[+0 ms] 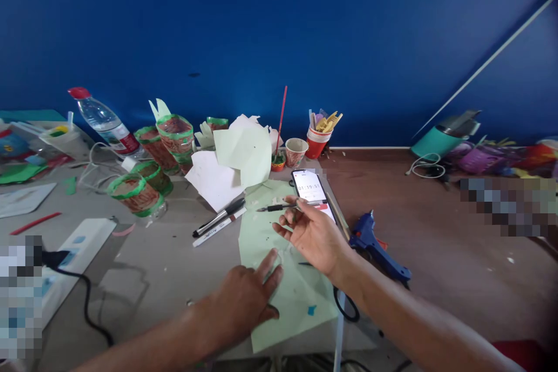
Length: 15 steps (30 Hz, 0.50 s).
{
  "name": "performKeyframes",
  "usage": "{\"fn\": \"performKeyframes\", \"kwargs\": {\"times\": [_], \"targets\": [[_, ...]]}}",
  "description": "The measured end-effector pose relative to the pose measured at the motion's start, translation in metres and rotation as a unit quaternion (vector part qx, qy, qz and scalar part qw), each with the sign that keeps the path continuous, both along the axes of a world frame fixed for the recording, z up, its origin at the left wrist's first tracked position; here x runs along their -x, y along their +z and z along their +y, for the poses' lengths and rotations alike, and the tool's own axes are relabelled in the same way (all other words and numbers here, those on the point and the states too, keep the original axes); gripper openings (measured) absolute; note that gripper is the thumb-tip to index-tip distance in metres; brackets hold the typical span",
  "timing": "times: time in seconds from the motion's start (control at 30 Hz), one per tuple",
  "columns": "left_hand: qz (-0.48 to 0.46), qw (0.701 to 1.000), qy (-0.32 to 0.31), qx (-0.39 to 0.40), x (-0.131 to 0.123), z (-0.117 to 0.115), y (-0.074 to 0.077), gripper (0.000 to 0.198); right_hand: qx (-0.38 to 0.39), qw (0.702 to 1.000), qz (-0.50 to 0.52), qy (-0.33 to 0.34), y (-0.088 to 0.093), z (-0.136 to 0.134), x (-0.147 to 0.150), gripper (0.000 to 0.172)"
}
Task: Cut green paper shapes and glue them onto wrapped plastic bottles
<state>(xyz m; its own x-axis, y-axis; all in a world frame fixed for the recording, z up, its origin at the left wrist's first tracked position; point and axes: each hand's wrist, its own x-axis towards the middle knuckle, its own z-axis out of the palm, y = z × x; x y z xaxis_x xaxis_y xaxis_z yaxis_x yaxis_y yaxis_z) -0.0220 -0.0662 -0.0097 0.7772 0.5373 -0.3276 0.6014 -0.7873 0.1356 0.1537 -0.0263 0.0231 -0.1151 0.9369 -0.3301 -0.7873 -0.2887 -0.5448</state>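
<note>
A sheet of pale green paper point(288, 308) lies before me on the grey table. My left hand point(250, 296) rests on its left side, fingers stretched out and holding nothing. Over its upper right part, my right hand point(316, 232) grips a pen point(274, 207) with a black grip, its tip toward the left. Beyond that hand lies a phone point(308, 182) showing a running time. Scissors point(347, 307) with dark handles are partly hidden under my right forearm. To the paper's left are a black-and-silver marker point(222, 215) and a white marker point(220, 229).
A blue glue gun point(377, 247) lies right of my right forearm. Cut paper pieces point(242, 151), a paper cup point(296, 152) and red cups point(319, 142) stand along the back. Decorated cups point(136, 193) and a bottle point(107, 125) are at left; a teal container point(436, 142) is at right.
</note>
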Motion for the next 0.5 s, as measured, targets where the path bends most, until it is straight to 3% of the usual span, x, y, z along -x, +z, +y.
{"fn": "performKeyframes", "kwargs": {"times": [0.2,0.4,0.5], "targets": [[0.002,1.000,-0.002,0.028,-0.002,0.003,0.006,0.066,0.044,0.998,0.037,-0.003,-0.019,-0.004,0.007,0.019],[0.008,0.999,-0.049,-0.008,-0.001,0.006,0.001,0.067,0.075,0.996,0.043,0.005,-0.043,-0.007,0.010,0.024],[-0.019,0.995,-0.095,-0.036,0.002,0.006,-0.010,0.065,0.029,0.997,-0.017,-0.067,-0.042,-0.008,0.009,0.024]]}}
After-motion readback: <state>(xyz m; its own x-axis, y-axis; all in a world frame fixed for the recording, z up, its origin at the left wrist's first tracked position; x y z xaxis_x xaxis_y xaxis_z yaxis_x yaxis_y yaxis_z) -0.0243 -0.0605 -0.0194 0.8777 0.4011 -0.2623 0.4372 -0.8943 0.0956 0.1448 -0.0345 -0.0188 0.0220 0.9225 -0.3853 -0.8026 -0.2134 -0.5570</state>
